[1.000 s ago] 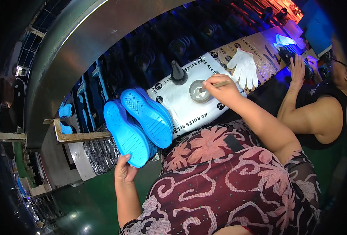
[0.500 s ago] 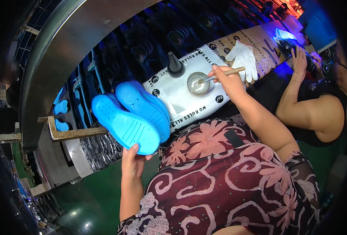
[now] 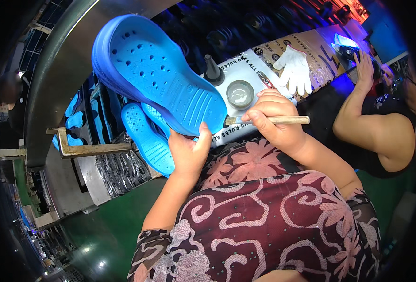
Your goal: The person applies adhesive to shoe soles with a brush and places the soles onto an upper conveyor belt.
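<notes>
A large blue shoe sole [image 3: 161,77] with holes and ridges is raised toward me. My left hand [image 3: 189,148] grips its near end, thumb on the upper face. My right hand [image 3: 278,120] is closed around the wooden handle of a flat brush [image 3: 290,120]. The brush's bristles touch the sole's edge at its right-hand end. Behind the brush, a round dish [image 3: 239,95] with a whitish liquid stands on a printed white sheet [image 3: 234,138]. More blue soles [image 3: 147,141] lie underneath, partly hidden by the raised one.
A dark cone-shaped bottle [image 3: 212,70] stands beside the dish. A white glove [image 3: 293,70] rests on brown cardboard [image 3: 320,54]. To the right, a co-worker's arm [image 3: 358,117] reaches toward a lit spot. A metal arch [image 3: 53,80] rises at the left, above a wooden frame [image 3: 95,149].
My left hand has lifted a blue sole up and nearer. My right hand has brought the brush out of the dish, down and left to the sole's edge.
</notes>
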Demonstrator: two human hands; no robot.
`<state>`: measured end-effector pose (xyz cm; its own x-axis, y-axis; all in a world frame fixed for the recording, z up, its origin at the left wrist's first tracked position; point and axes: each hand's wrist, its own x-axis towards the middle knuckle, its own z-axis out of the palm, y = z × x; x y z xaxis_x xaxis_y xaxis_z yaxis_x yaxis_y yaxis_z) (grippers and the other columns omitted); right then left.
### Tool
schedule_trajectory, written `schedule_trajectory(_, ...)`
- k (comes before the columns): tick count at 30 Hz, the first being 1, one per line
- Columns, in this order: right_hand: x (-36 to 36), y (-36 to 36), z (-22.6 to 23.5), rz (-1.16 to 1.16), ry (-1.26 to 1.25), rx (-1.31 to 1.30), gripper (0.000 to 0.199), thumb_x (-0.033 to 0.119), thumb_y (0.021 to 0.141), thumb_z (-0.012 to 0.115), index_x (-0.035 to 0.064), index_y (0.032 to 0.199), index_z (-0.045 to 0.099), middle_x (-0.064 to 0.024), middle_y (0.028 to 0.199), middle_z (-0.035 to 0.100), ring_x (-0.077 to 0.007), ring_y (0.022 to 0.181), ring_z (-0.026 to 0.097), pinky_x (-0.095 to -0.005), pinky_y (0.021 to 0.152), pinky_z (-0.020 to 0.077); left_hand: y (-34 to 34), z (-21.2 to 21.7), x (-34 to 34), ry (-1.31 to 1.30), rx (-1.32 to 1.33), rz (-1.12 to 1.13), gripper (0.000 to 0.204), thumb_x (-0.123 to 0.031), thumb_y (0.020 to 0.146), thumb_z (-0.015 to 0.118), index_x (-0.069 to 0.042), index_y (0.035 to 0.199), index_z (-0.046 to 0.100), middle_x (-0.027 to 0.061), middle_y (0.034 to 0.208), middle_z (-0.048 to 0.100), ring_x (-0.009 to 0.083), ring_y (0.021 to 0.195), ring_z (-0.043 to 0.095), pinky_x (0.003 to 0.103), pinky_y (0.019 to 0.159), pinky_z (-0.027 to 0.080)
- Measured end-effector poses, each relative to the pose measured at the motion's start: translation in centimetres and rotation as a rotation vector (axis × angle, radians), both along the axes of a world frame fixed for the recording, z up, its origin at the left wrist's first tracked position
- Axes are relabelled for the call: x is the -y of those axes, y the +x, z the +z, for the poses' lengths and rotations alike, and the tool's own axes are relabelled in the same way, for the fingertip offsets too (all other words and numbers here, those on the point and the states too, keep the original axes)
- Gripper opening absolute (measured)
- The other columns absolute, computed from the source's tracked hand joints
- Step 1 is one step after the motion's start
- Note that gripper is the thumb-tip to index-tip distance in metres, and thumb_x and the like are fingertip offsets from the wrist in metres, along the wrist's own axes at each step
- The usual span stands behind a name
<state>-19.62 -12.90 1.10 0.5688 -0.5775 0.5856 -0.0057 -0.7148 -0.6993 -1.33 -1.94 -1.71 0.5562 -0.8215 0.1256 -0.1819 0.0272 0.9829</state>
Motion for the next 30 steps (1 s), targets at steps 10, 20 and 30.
schedule_trajectory(10, -0.1, 0.1, -0.2, -0.090, -0.070, -0.039, 0.021, 0.017, 0.083, 0.063, 0.0049, 0.066, 0.066, -0.0069, 0.061, 0.061, -0.0244, 0.061, 0.055, -0.0343, 0.065, 0.0409, -0.7, 0.7, 0.1, -0.124, 0.110, -0.004, 0.028, -0.005, 0.077, 0.064, 0.005, 0.102, 0.056, 0.0131, 0.091, 0.065, 0.0193, 0.082, 0.063, 0.031, 0.077, 0.049)
schedule_trajectory(20, 0.3, 0.1, -0.1, -0.067, -0.181, -0.104, 0.017, 0.014, 0.080, 0.064, 0.0046, 0.066, 0.063, -0.0065, 0.061, 0.058, -0.0250, 0.060, 0.054, -0.0351, 0.071, 0.0421, -0.8, 0.5, -0.1, -0.132, 0.127, -0.016, 0.028, -0.004, 0.076, 0.063, 0.004, 0.103, 0.057, 0.0126, 0.092, 0.065, 0.0188, 0.082, 0.063, 0.030, 0.077, 0.049)
schedule_trajectory(30, 0.0, 0.0, 0.0, -0.012, -0.154, -0.084, 0.015, 0.012, 0.080, 0.065, 0.0046, 0.067, 0.065, -0.0056, 0.058, 0.054, -0.0249, 0.060, 0.053, -0.0354, 0.073, 0.0435, -0.7, 0.1, 0.0, -0.210, 0.155, -0.027, 0.028, -0.003, 0.076, 0.062, 0.005, 0.103, 0.057, 0.0125, 0.093, 0.064, 0.0194, 0.082, 0.062, 0.031, 0.078, 0.048)
